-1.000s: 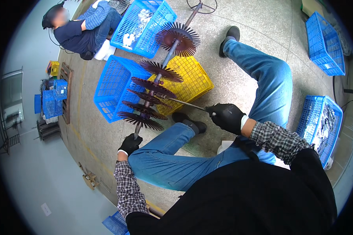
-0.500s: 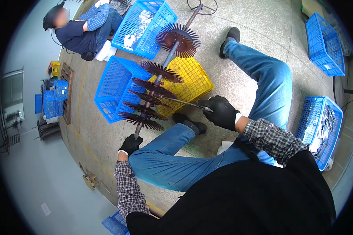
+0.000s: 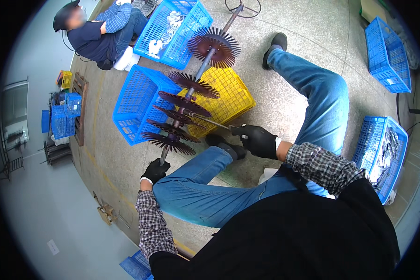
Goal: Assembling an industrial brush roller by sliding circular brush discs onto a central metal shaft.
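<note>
In black gloves, both my hands are at a long metal shaft (image 3: pixel 202 70) carrying several dark red-brown discs with slotted, finger-like rims. My left hand (image 3: pixel 156 171) is closed round the shaft's near end, below the nearest disc (image 3: pixel 169 142). My right hand (image 3: pixel 260 141) grips the near end of a slim metal rod-like tool (image 3: pixel 213 122). The tool's other end meets a collar on the shaft between two discs; the exact contact is too small to make out. A yellow crate (image 3: pixel 226 95) lies beneath the shaft, bottom up.
Left of the shaft is a blue crate (image 3: pixel 126 109). Behind it, another blue crate (image 3: pixel 147 41) holds pale metal parts, with a seated person (image 3: pixel 95 39) beside it. More blue crates stand at right, the nearer one (image 3: pixel 366 144) full of metal pieces. A wire ring (image 3: pixel 248 8) is at the shaft's far end.
My right hand has turned and dropped slightly, and the tool's gripped end has shifted left. My left hand stays on the shaft's end, and the discs look much the same.
</note>
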`<control>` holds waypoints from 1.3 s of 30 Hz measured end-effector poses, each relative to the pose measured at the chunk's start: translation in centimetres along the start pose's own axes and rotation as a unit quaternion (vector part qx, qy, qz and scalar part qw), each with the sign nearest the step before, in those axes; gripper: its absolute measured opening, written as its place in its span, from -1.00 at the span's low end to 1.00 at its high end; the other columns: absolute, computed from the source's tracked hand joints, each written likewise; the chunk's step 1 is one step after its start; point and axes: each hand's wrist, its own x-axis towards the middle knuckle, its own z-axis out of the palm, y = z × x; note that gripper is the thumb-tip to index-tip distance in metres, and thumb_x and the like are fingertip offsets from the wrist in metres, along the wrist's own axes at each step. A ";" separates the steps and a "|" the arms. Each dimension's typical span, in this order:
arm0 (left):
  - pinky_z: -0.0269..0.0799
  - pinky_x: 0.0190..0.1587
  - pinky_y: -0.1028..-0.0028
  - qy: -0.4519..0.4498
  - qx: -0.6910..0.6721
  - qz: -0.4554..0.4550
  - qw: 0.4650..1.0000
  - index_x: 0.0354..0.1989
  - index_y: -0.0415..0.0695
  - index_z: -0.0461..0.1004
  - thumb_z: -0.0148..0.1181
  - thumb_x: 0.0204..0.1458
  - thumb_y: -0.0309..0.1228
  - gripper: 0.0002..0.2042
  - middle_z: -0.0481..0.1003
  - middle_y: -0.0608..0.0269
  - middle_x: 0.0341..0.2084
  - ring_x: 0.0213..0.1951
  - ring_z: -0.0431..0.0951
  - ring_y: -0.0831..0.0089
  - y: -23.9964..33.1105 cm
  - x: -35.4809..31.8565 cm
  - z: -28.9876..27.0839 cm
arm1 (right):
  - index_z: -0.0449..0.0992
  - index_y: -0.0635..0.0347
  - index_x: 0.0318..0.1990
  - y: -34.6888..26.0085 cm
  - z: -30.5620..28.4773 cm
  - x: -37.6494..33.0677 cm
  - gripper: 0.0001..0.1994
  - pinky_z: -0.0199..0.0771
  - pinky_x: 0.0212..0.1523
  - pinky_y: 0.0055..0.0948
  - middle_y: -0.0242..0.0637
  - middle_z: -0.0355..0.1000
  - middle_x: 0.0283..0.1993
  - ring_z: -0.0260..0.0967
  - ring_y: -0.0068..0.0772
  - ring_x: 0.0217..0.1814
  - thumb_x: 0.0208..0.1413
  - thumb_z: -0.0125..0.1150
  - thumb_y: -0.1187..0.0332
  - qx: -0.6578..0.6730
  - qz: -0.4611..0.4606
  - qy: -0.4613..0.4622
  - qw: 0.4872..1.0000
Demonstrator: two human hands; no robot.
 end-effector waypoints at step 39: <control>0.33 -0.47 0.40 0.009 -0.021 0.005 1.000 -0.41 -0.12 0.43 0.18 0.04 -0.17 -0.75 0.43 0.23 -0.64 -0.61 0.42 0.37 0.1 0.1 0.2 | 0.41 0.29 0.21 -1.7 -3.0 0.6 -0.61 0.59 -0.13 -0.36 -0.07 0.58 -0.03 0.52 -0.33 -0.36 0.24 0.00 0.41 0.439 0.165 -0.115 0.875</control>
